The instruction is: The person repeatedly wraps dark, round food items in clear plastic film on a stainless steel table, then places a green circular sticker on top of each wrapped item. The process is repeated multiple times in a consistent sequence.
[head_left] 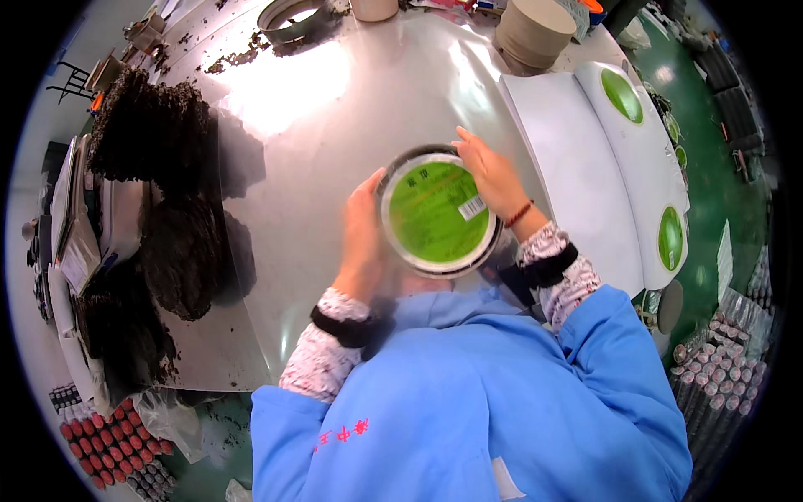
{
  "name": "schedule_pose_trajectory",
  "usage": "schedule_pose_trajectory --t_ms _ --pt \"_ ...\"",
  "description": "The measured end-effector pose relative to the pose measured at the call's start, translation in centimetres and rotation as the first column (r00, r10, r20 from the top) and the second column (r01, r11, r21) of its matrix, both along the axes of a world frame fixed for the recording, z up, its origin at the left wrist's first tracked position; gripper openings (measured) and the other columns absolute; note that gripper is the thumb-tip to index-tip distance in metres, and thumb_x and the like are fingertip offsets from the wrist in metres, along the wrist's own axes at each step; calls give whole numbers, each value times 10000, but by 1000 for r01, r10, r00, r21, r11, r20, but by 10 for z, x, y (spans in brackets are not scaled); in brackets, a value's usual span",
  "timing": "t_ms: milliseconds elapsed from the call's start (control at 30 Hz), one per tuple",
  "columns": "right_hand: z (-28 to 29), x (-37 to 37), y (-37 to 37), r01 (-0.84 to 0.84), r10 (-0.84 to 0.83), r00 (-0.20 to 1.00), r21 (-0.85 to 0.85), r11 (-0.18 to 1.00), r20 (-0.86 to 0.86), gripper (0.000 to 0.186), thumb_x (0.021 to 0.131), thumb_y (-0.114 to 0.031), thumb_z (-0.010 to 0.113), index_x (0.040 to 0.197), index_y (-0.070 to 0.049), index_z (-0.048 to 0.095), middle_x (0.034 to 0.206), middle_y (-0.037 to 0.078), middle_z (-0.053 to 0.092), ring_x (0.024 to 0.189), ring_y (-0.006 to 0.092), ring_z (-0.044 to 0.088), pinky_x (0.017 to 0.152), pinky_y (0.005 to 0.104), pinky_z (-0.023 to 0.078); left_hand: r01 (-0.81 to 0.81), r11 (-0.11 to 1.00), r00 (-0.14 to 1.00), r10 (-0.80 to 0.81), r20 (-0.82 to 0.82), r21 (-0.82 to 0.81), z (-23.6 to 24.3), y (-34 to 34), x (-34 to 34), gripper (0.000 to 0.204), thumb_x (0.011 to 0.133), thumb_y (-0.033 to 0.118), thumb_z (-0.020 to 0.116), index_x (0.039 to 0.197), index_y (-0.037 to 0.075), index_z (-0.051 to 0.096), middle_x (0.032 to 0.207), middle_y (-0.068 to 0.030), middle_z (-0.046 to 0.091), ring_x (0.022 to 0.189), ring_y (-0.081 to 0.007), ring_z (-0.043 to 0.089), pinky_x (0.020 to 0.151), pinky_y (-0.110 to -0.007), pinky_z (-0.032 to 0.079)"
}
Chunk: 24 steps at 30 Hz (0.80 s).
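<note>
Together gripped a round green-labelled lid [438, 215] by its rim above the shiny metal table [335, 125]: left hand [361, 238] and right hand [493, 176], fingers curled against opposite edges. Alongside lay dark dried clumps [159, 134] left, white sheets [577, 167] right, stacked discs [535, 29] beyond.

Blue jacket, patterned black-cuffed oversleeves, red wrist cord [519, 214].

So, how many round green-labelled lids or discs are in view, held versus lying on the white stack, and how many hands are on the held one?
Held green-labelled round lid: 1
Green discs on white stack: 2
Hands on held lid, left hand and right hand: 2
Total green rounds: 3
</note>
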State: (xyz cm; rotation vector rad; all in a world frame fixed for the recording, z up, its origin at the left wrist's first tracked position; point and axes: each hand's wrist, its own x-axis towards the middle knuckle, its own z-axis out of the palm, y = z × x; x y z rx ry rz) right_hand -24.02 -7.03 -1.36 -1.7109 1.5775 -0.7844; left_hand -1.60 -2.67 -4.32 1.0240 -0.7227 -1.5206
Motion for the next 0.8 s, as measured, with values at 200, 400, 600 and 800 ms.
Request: schedule_pose_trajectory --t_ms 200,400,600,800 --pt "17 9 32 -22 119 897 -226 974 425 709 958 -500 586 1481 -55 411 1373 167 556 1195 296 580 1038 373 423 383 913 905 -339 -257 143 30 6 41 412 1023 324 511 1276 2 558 1211 -83 631 1098 -177 591 982 -365 471" --pt "65 -8 39 -432 465 873 -209 877 148 853 868 -581 656 1493 -61 399 1484 148 464 1365 278 447 1122 368 333 419 897 866 -348 -358 141 28 6 51 376 993 343 586 1149 2 598 1121 -113 660 974 -205 640 857 -338 524" --pt "62 -136 18 447 -160 414 -47 893 896 578 1020 -541 427 1315 -51 510 1242 123 595 1152 242 563 1041 416 430 153 949 983 -117 -142 274 21 11 82 424 1023 381 524 1232 14 555 1191 -135 615 1088 -255 602 947 -389 493" --pt "25 -108 88 -166 165 986 -200 966 -22 445 907 -398 659 1182 -64 555 1079 52 551 1034 241 524 960 405 403 246 890 369 280 886 -384 54 37 82 431 953 260 633 1298 22 532 1267 -130 597 1211 -280 551 1037 -388 431"
